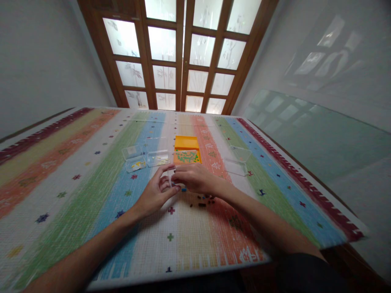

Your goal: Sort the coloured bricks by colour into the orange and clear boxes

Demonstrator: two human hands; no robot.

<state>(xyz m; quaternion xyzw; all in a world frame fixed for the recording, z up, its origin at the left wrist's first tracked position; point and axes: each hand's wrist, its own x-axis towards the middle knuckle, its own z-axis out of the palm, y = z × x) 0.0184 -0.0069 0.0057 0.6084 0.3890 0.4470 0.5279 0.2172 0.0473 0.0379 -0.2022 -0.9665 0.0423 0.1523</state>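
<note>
My left hand is curled around a small clear plastic box, thumb below and fingers above, holding it tilted over the table. My right hand reaches in from the other side with its fingers bent together at the box. Whatever is between those fingertips is hidden. Just beneath my hands lies a small blue piece. Several small dark brown pieces are scattered on the cloth below my right hand.
Beyond my hands stands an open orange case with green pieces inside. Two clear boxes, one with yellow pieces and one with pale pieces, sit left of it. Another open clear box is at the right. A striped tablecloth covers the table.
</note>
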